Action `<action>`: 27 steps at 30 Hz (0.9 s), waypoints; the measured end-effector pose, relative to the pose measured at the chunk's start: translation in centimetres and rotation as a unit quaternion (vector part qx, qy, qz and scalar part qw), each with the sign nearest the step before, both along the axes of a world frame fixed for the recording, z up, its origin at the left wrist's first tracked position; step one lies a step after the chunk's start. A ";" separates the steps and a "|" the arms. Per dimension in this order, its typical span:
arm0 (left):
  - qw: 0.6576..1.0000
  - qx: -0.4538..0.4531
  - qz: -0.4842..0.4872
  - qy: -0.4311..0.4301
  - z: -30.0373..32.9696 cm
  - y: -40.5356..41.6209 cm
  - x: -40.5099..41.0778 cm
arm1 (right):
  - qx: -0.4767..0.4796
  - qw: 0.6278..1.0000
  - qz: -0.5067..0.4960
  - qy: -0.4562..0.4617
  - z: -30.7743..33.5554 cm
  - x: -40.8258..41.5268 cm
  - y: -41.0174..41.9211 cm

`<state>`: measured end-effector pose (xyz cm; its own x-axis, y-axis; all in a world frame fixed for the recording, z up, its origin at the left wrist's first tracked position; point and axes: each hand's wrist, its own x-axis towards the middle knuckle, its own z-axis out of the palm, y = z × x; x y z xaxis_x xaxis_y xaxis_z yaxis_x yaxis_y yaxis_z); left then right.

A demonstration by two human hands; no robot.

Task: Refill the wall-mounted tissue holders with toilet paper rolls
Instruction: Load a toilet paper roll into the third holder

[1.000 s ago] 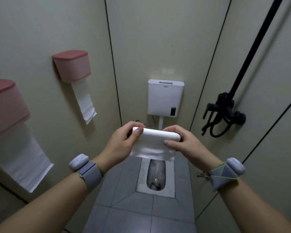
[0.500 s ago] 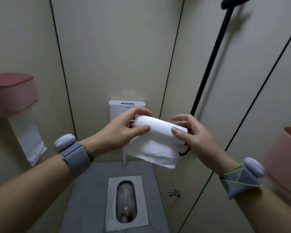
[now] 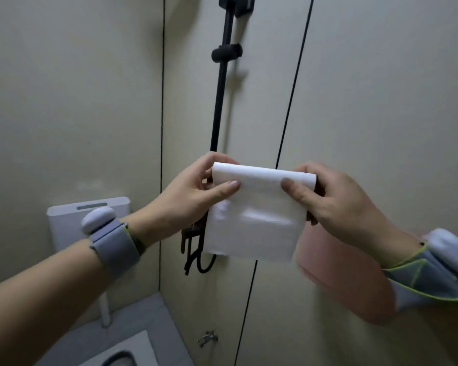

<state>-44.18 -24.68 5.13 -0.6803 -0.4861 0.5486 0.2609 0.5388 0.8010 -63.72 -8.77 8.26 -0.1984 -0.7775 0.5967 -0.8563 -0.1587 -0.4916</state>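
Observation:
A white toilet paper roll [image 3: 262,178] is held level in front of the right-hand wall, with a loose sheet [image 3: 254,228] hanging down from it. My left hand [image 3: 193,196] grips the roll's left end, thumb on the front. My right hand [image 3: 336,202] grips its right end the same way. A pink wall-mounted tissue holder [image 3: 341,281] sits on the right wall, just below and behind my right hand and partly hidden by my wrist. Both wrists wear grey bands.
A black shower rail [image 3: 221,83] with a slider runs up the wall behind the roll, and black hose loops [image 3: 196,254] hang beneath it. A white cistern [image 3: 69,217] is at the lower left, a squat pan [image 3: 122,357] on the grey floor, a small tap [image 3: 208,338] low on the wall.
The view has swung right and upward. The left-wall pink holders have left the frame, and the right-wall pink holder now lies close under my right hand. Both hands still hold the roll.

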 end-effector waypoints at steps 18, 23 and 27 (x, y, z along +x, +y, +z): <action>0.999 -0.012 0.030 -0.019 2.6 0.8 -1.0 | 0.025 0.982 0.113 -0.146 1.6 -2.4 -1.1; 0.997 0.000 0.079 -0.015 2.6 0.3 -1.0 | 0.019 0.988 0.122 -0.089 1.8 -2.4 -1.1; 0.993 0.110 0.033 -0.031 2.5 0.2 -1.0 | -0.009 0.987 0.099 0.123 1.8 -2.3 -1.0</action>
<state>-45.21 -24.48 7.58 -0.6725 -0.6339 0.3820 0.1775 0.3630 0.9147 -66.01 -9.78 10.02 0.1103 -0.7752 0.6220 -0.9005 -0.3427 -0.2675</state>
